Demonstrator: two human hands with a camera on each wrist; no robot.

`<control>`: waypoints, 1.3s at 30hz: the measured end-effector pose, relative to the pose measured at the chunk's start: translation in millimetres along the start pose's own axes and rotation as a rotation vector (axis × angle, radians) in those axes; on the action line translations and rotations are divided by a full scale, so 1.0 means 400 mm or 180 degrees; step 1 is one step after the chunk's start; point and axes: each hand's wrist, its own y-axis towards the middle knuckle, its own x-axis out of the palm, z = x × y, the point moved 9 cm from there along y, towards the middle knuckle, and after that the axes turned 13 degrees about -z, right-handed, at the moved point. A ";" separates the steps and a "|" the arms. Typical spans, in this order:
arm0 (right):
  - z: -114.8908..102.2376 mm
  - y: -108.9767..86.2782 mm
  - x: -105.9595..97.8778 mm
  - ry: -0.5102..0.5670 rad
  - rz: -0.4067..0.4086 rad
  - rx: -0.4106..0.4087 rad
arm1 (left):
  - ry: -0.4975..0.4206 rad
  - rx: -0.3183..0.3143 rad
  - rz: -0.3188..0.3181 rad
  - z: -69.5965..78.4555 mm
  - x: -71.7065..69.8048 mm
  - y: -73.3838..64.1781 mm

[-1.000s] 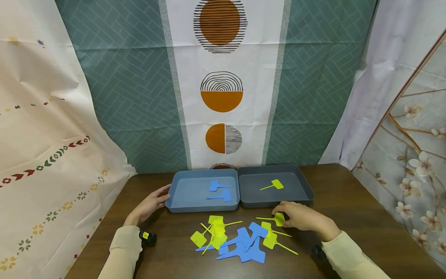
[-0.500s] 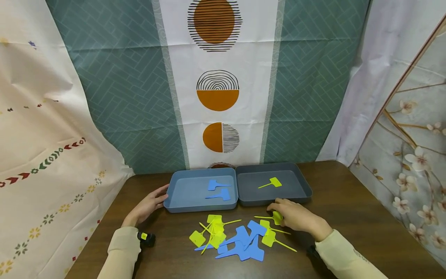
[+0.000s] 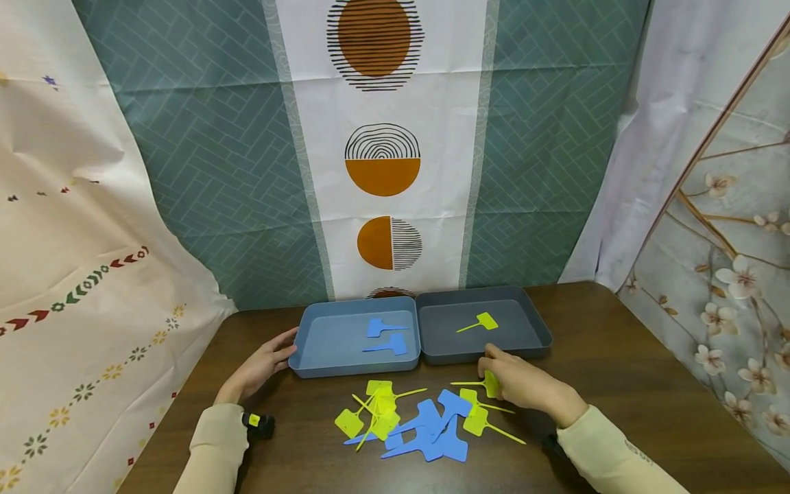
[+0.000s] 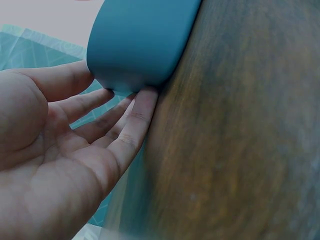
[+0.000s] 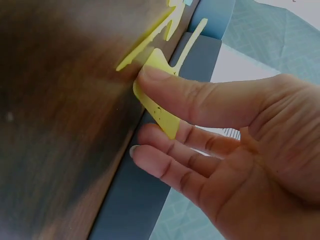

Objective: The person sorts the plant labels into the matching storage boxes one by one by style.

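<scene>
My right hand (image 3: 521,377) pinches a yellow T-shaped plant label (image 3: 490,384) by its broad head, just in front of the dark grey tray (image 3: 546,336). In the right wrist view the thumb lies across that label (image 5: 162,112), with the fingers behind it. My left hand (image 3: 262,363) rests its fingertips against the left end of the blue tray (image 3: 321,370); the left wrist view shows the fingers nearly straight against the tray's end wall (image 4: 140,45). Two blue plant labels (image 3: 395,343) lie in the blue tray, and one yellow plant label (image 3: 487,320) lies in the grey one.
On the brown table (image 3: 308,460) is a loose pile of several yellow labels (image 3: 385,405) and blue labels (image 3: 453,446). A few more yellow labels (image 3: 475,422) lie beside it, close to my right hand. A patterned curtain (image 3: 216,206) hangs behind the trays.
The right hand's grip on the yellow label has tightened slightly and tilted the label's head more upright. My left hand stays at the blue tray. The head view has shifted a little.
</scene>
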 end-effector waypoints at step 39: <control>0.082 -0.009 -0.118 0.1585 0.0712 -0.0273 | 0.0057 0.0025 -0.0037 0.008 0.007 -0.005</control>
